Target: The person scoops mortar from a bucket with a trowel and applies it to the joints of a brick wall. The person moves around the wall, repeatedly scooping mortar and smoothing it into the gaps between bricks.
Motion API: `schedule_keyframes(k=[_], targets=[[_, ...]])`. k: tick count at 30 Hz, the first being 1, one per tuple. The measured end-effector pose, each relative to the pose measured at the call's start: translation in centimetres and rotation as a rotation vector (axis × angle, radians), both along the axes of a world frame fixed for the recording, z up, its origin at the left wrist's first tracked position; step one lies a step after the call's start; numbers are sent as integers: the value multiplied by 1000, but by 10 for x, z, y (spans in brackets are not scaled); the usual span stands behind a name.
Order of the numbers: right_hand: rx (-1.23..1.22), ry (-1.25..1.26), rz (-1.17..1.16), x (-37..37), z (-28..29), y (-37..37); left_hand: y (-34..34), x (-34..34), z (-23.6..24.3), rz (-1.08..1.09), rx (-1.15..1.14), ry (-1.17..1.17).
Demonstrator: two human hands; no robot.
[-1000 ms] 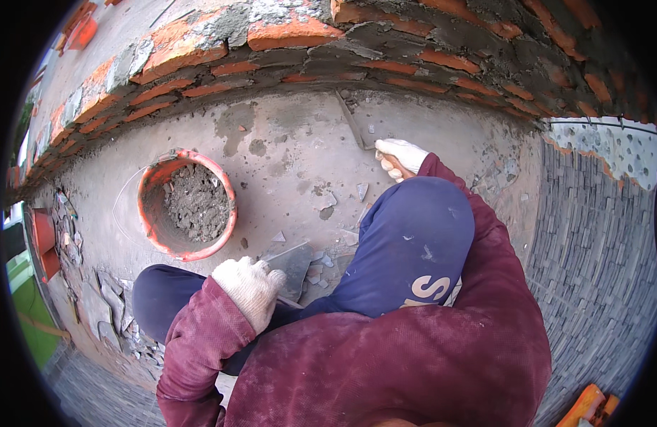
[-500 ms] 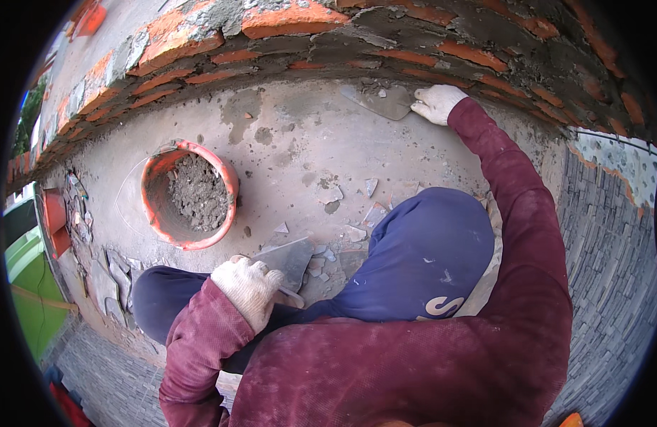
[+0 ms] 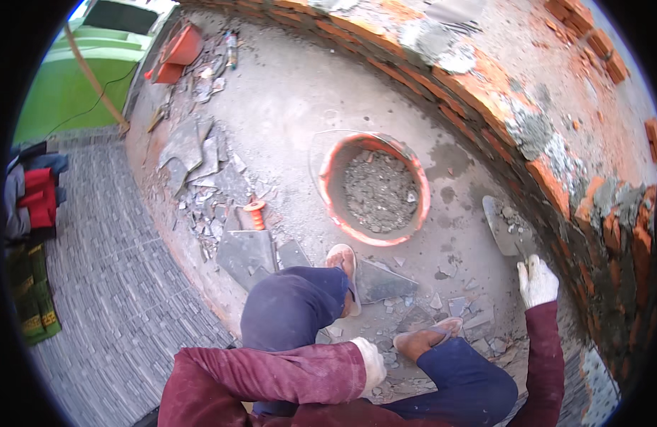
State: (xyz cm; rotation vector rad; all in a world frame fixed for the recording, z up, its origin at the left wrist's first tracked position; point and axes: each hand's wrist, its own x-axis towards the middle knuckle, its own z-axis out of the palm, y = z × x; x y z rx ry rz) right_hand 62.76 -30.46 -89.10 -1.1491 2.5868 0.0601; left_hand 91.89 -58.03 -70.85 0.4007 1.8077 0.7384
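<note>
My right hand (image 3: pixel 537 282), in a white glove, is closed at the handle end of a trowel (image 3: pixel 501 231). The trowel's flat grey blade carries some wet mortar (image 3: pixel 513 217) and lies low over the floor beside the brick wall. My left hand (image 3: pixel 372 365), also gloved, is near my lap between my legs. Its fingers are turned away, so I cannot see whether they hold anything. Ahead of my feet stands an orange-red bucket (image 3: pixel 423 186) with grey mortar (image 3: pixel 380 188) inside. A dark, pointed stone slab (image 3: pixel 385 283) lies by my sandalled foot.
A low brick wall (image 3: pixel 442 85) curves along the right. Broken slate pieces (image 3: pixel 193 153) and a chisel with an orange hand guard (image 3: pixel 256 213) lie left of the bucket. Orange containers (image 3: pixel 180 46) stand far left, near clothes (image 3: pixel 38 196) on grey patterned tiles (image 3: pixel 122 285).
My view has swung to the left, bringing the slate pile and tiled floor into sight. My left hand has drawn away from the slab toward my lap; the right still grips the trowel.
</note>
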Motion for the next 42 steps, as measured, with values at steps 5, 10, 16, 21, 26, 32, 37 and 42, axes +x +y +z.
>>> schedule_keyframes(k=[5, 10, 16, 21, 26, 32, 37, 42], targets=[[-143, -423, 90, 42, 110, -142, 27, 45, 20, 94, 97, -106], [134, -1875, -856, 70, 108, -246, 38, 37, 37, 215, 166, -181], [-111, -1882, -976, 133, 205, -266, 34, 37, 47, 430, 218, -162], [-176, -1402, -918, 146, 242, -180, 28, 56, 67, 617, 130, -155], [422, -980, -877, 110, 331, -108, 9, 115, 87, 831, -154, 17], [10, -382, -112, 109, 349, -199, -38, 178, 187, 1099, -333, -305], [-164, -720, -439, 101, 293, -358, -18, 200, 151, 1175, -384, -217], [-818, -727, -690, 147, 230, -419, -8, 197, 136, 1069, -424, -246]])
